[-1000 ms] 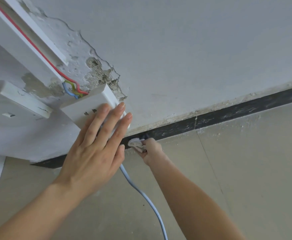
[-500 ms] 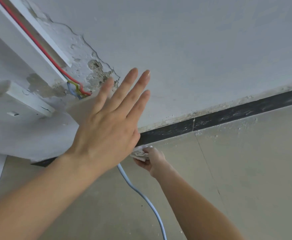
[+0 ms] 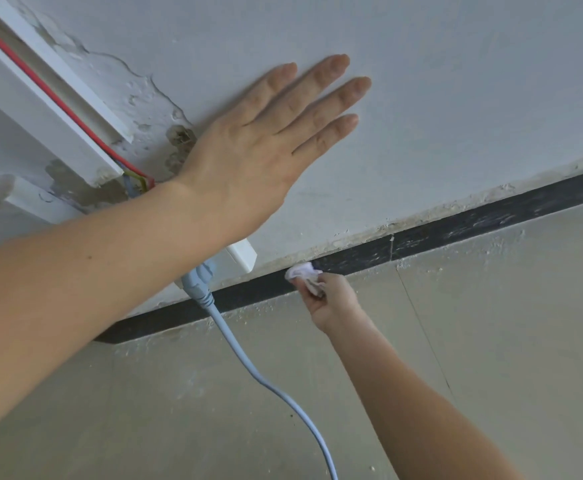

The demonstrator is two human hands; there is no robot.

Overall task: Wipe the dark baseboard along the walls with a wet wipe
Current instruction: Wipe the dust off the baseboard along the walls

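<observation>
Right grip (image 3: 331, 299) pinching wet wipe (image 3: 302, 270) — pressed to dark baseboard (image 3: 456, 226), left grip (image 3: 248, 161) spread flat on wall (image 3: 456, 98)

We count two hands, a left hand (image 3: 248, 161) and a right hand (image 3: 331, 301), one wet wipe (image 3: 302, 271), one dark baseboard (image 3: 456, 230), one blue cable (image 3: 259, 375) carrying one plug (image 3: 198, 284), one white socket box (image 3: 241, 256), and three coloured wires (image 3: 139, 180) there: red, yellow, blue
</observation>
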